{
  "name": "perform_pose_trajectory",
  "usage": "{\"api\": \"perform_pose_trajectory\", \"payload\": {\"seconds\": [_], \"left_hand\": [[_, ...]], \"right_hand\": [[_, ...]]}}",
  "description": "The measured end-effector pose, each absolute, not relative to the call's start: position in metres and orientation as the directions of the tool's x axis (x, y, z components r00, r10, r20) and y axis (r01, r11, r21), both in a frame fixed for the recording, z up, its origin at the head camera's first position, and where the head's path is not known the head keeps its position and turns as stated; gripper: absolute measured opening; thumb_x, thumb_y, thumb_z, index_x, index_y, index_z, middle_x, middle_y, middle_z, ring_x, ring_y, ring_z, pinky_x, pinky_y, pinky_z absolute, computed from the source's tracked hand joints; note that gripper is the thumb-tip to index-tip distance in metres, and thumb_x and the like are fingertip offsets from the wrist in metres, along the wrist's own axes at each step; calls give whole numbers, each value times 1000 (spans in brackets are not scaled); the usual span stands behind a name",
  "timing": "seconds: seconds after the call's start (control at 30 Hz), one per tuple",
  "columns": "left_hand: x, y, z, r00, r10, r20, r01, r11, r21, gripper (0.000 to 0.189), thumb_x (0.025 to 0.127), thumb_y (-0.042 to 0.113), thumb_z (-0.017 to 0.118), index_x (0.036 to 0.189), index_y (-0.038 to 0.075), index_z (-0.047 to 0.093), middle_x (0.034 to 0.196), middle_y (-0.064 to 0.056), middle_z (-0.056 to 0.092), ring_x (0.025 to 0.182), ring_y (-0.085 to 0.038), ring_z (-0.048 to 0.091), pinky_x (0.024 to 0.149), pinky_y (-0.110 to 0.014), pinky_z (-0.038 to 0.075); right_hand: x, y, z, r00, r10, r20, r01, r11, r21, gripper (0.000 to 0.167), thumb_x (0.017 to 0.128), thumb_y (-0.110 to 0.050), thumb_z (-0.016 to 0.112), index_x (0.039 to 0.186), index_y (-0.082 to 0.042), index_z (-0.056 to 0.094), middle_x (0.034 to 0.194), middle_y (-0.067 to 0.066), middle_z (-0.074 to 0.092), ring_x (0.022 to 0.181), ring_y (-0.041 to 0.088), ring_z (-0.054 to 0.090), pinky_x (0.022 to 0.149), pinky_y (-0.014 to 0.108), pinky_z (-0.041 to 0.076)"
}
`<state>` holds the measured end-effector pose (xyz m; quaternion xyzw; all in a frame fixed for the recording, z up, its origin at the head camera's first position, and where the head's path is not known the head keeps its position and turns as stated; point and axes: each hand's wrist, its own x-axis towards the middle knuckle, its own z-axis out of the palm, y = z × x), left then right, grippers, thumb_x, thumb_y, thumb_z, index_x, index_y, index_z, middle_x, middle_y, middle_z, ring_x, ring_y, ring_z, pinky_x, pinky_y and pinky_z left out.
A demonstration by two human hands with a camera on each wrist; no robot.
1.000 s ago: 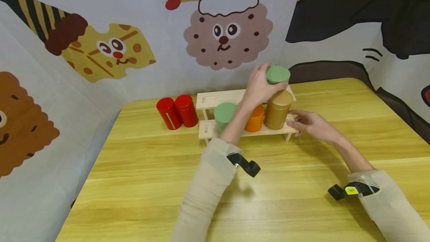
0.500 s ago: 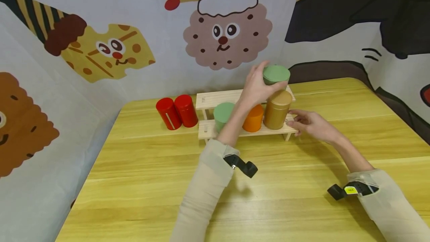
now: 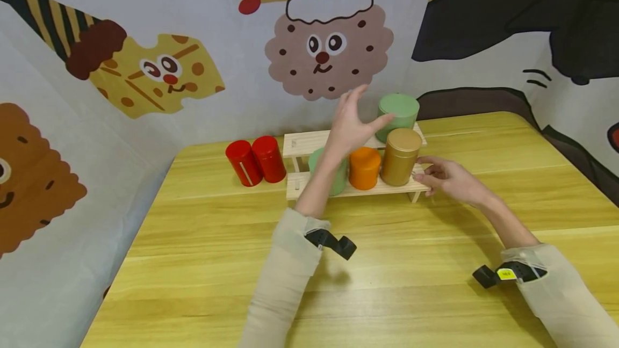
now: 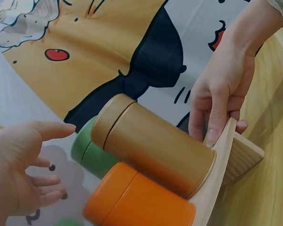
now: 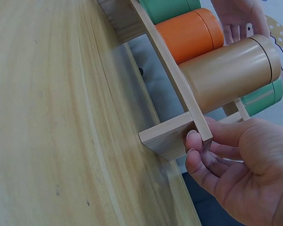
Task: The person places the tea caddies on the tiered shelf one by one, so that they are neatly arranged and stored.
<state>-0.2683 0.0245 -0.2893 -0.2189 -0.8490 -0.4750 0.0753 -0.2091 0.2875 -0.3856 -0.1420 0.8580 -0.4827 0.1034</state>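
Note:
In the head view, my left hand [image 3: 347,129] is beside a green canister [image 3: 402,109] on the upper step of a two-step wooden rack [image 3: 309,144]. Its fingers are spread with nothing between them, and a gap separates them from that canister. My right hand [image 5: 254,165] pinches the right end of the lower board between thumb and fingers. On that board stand a gold canister [image 3: 400,157], an orange canister [image 3: 365,168] and a second green canister [image 3: 340,179], which my left forearm partly covers. All these canisters have lids on.
Two red canisters [image 3: 268,160] stand close together on the table [image 3: 203,251], left of the rack. Behind the table hangs a cloth [image 3: 232,106] with printed cartoon figures.
My left hand has let go of the upper green canister and moved left, its fingers spreading. The canister stays on the upper step. My right hand keeps its place on the rack.

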Motion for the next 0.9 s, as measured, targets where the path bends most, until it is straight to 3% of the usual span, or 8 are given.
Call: {"api": "perform_pose_trajectory", "payload": {"seconds": [0.6,0.9], "left_hand": [[-257,-25,-296,-887,198,418,462,413,785,73,89,33,79,150,12,45,149,-9,44,136,-24,43,110,-36,38],[-254,-51,-302,-848,145,511,521,409,749,62,90,21,77,143,3,50,135,-13,54,121,-27,50,103,-29,42]], "right_hand": [[-210,288,-387,-937,-348,-18,-164,488,-858,52,104,-19,58,146,5,38,109,26,59,84,29,67,72,40,60],[-210,287,-388,-937,-349,-12,-169,484,-859,50,104,-19,59,145,4,39,106,24,60,81,26,66,71,40,60]]}}
